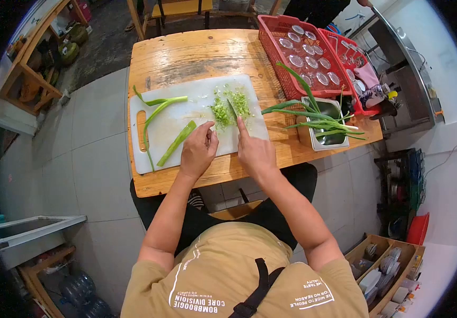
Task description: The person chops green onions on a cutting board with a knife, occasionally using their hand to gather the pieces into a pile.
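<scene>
My right hand [256, 153] grips a knife [232, 108], index finger stretched along the top of it, handle hidden in the palm. The blade lies among finely chopped green onion [223, 110] on a white cutting board [172, 114]. Just left of the chopped pile, my left hand [200, 148] has its fingers curled together; whatever they may hold is hidden. Beside it lies a thick green onion stalk [177, 143]. Farther left, a longer green onion [167, 100] with bent leaves crosses the board near its handle slot.
A metal container [324, 142] at the wooden table's [196, 50] right edge has whole green onions [329, 123] lying across it. Behind it stand a red basket [277, 59] of upturned glasses and a second red basket [334, 40]. A person in dark clothes is at the far side.
</scene>
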The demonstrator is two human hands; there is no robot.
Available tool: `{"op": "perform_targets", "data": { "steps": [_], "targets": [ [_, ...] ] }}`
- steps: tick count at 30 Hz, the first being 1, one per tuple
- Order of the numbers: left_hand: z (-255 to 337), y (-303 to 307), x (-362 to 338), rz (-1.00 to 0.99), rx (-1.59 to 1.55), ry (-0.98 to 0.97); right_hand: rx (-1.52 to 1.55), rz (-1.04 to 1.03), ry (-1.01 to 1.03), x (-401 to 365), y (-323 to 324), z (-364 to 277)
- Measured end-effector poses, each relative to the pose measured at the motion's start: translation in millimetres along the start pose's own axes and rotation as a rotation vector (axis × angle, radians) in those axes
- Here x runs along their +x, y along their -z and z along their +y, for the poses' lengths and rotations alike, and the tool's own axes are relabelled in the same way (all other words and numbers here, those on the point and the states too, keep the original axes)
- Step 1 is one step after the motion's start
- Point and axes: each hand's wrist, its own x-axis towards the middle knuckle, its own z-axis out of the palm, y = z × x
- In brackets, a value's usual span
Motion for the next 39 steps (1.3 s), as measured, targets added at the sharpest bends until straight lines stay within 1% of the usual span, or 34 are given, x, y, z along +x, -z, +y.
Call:
{"op": "perform_targets", "data": {
  "steps": [4,6,9,11,13,15,18,20,23,25,27,29,31,33,36,38,39],
  "targets": [
    [-3,-1,1,-0.005,0.011,-0.001,-0.002,-0.019,-0.011,-4,-4,-2],
    [-1,-1,-1,-0.009,0.012,0.001,0.059,0.061,0.018,1,-1,1],
    [-2,-1,1,0.003,0.013,0.001,0.08,0.022,-0.004,-13,11,-12],
    [-4,0,0,0.001,0.006,0.008,0.051,0.034,0.027,-15,-10,-17],
    [-2,-1,1,-0.009,0.022,0.004,0.023,0.046,0.038,-13,-12,-16],
    [-1,-1,0,-0.018,0.015,0.01,0.024,0.046,0.065,-1,-6,-13],
    [2,3,1,-0.027,0.01,0.026,0.025,-0.002,0.022,-10,13,-19],
    [0,1,1,-0.033,0.01,0.045,0.0,0.007,0.05,-16,-8,-17],
    [-2,-3,0,-0.012,0.007,0.012,0.005,0.022,0.059,-9,-11,-12],
    [-1,-2,0,0.002,-0.003,-0.004,0.038,0.035,0.045,-9,2,-14],
    [3,0,1,-0.008,0.0,0.011,0.069,-0.037,0.008,-14,19,-19],
    [2,1,1,-0.014,0.0,0.039,0.026,-0.027,0.033,-19,0,-19],
    [0,-2,1,0.004,0.027,-0.013,-0.018,-0.019,0.037,-20,-4,-16],
    [-1,-3,1,-0.001,0.026,-0.009,0.036,0.021,0.028,-9,-2,-12],
    [3,0,1,-0.014,0.025,-0.001,0.043,0.013,-0.001,-12,12,-12],
    [3,-1,1,-0.019,0.016,0.012,0.014,0.037,0.026,-19,-12,-9],
    [1,-3,1,-0.006,0.037,0.005,-0.015,0.057,0.052,-23,-13,-10]
  ]
}}
